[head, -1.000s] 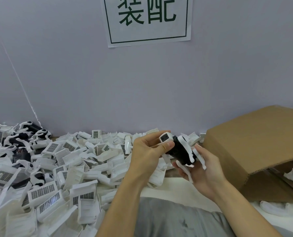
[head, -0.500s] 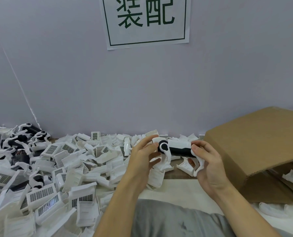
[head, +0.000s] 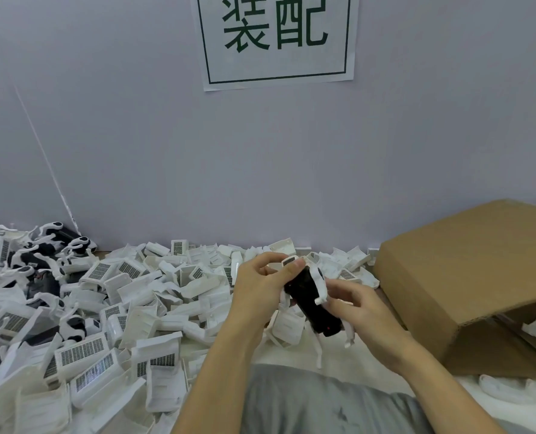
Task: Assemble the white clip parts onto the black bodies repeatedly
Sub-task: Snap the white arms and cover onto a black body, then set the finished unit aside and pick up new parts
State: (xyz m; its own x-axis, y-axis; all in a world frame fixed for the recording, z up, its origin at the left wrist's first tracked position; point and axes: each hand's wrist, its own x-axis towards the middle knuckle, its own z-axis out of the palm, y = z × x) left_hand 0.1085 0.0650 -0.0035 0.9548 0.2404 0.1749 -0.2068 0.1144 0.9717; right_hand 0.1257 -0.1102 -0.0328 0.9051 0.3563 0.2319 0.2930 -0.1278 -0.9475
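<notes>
Your left hand is pinching the top end of the black body, and your right hand is cupping its lower end, above your lap. Half a second ago it was lying level; now it is tilting steeply, upper end away from you. A glossy white clip part is curving across its matte black shell. Ribbed white parts are lying heaped at left, beside a plain cardboard box.

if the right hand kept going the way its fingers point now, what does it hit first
The right hand points up-left, its grip already on the black body. Going on, it would likely press that body toward the left hand, then the pile of white clip parts; depth is unclear.
</notes>
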